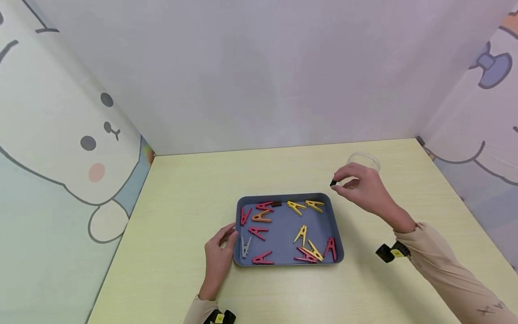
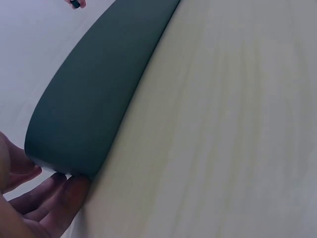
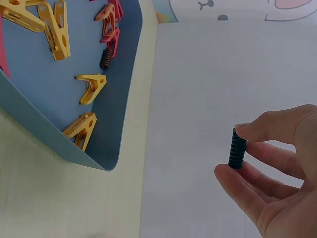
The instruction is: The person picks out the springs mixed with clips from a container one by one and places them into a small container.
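In the head view my right hand (image 1: pixel 360 186) is raised above the table, to the right of the tray. Between thumb and fingertips it pinches a small dark coil spring (image 3: pixel 237 148), which the right wrist view shows nearly upright. My left hand (image 1: pixel 218 254) grips the left edge of the blue-grey tray (image 1: pixel 283 264). Its fingers (image 2: pixel 74 196) meet the tray wall. Inside the tray lie red clips (image 1: pixel 263 258), yellow clips (image 1: pixel 301 236), an orange clip (image 1: pixel 261 217) and a grey clip (image 1: pixel 245 247). Another dark spring (image 1: pixel 276 204) lies near the tray's back wall.
A clear round container (image 1: pixel 364 157) stands behind my right hand, partly hidden by it. The pale wooden table (image 1: pixel 182 189) meets a white wall (image 1: pixel 275 81) at the back. Walls with cartoon figures flank it on both sides.
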The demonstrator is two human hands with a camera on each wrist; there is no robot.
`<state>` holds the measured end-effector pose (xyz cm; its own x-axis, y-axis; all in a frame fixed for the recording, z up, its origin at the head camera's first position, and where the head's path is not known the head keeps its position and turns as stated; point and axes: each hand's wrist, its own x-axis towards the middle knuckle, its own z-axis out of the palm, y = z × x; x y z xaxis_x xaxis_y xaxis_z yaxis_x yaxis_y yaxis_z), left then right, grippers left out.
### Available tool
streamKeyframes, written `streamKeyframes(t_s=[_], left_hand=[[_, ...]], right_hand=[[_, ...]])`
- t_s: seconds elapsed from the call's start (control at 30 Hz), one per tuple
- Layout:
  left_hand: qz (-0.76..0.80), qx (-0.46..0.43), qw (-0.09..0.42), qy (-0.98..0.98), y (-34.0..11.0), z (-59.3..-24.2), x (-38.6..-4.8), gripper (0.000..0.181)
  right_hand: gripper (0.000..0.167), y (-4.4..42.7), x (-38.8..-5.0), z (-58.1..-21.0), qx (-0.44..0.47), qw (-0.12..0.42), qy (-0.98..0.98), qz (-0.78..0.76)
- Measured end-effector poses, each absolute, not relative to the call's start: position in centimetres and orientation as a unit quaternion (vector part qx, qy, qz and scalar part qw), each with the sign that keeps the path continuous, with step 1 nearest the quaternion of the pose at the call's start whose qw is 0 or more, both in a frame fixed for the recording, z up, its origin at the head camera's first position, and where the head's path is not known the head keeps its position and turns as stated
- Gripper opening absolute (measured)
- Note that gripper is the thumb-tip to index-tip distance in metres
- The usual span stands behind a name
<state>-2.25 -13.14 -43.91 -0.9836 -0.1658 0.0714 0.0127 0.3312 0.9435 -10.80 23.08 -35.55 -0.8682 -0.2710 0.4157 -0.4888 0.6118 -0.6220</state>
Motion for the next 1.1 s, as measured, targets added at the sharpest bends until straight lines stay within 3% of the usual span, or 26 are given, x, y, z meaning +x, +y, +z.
streamKeyframes(t_s=[1.1], left_hand=[[-0.571, 0.05, 0.074, -0.816, -13.1, -43.6, -2.3, 0.026]], right_hand=[[0.015, 25.5, -11.8, -34.8, 0.171, 0.133, -0.894, 0.392]])
